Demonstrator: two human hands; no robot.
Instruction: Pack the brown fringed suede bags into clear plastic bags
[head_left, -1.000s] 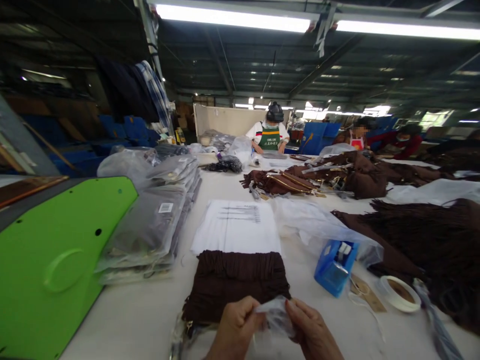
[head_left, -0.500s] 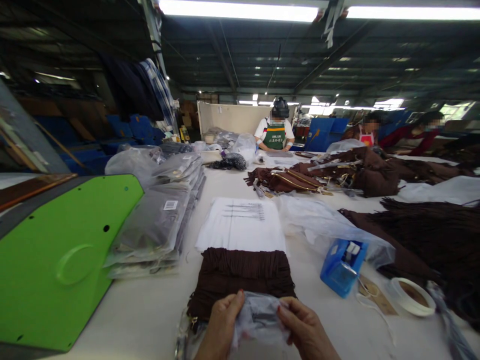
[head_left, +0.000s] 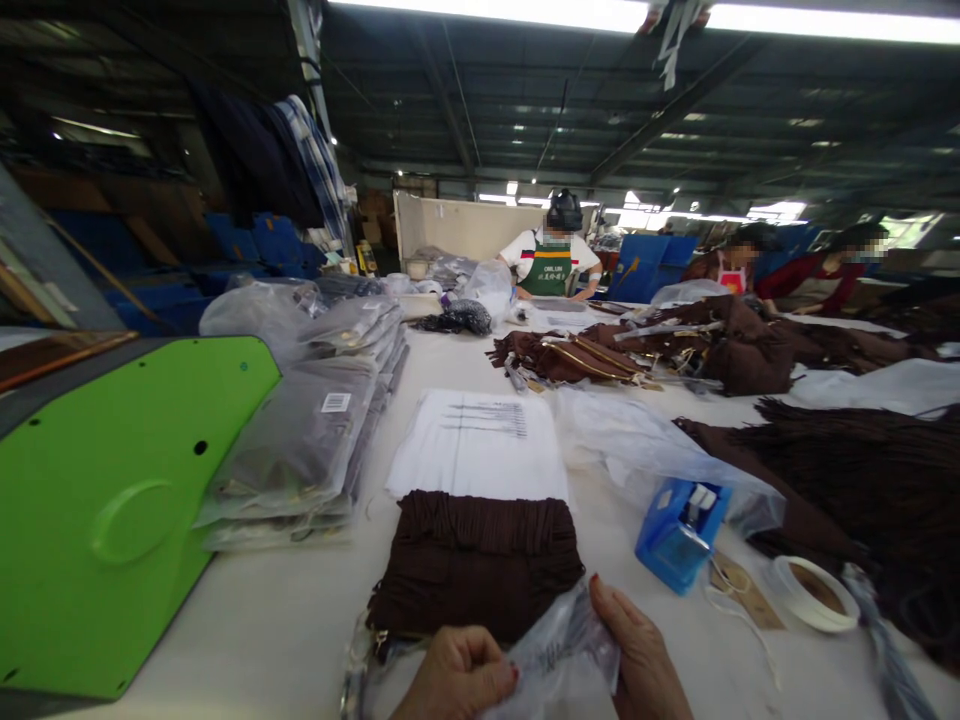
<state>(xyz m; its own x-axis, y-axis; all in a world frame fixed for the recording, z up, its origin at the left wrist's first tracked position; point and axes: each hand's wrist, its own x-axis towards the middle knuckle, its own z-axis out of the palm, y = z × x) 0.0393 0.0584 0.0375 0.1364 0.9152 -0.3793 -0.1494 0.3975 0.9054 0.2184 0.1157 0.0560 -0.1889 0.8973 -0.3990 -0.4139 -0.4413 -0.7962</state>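
A clear plastic bag (head_left: 561, 650) with dark printing is stretched between my two hands at the near edge of the table. My left hand (head_left: 456, 672) pinches its lower left part, fingers curled. At its right side, my right hand (head_left: 637, 645) grips it with the thumb pointing up. Just beyond lies a dark brown fringed bag (head_left: 480, 565), flat on the table, with a metal clasp at its lower left corner. Behind it sits a stack of white printed sheets (head_left: 480, 450).
To the left are a green machine panel (head_left: 150, 500) and a pile of plastic-packed goods (head_left: 300, 430). On the right are a blue tape dispenser (head_left: 679, 540), a tape roll (head_left: 814, 595) and brown fringed pieces (head_left: 840, 480). A person in a green apron (head_left: 551, 265) works across the table.
The plastic bag has turned and now slants up to the right. My left hand has moved lower, and my right hand has shifted right. The view has swung slightly.
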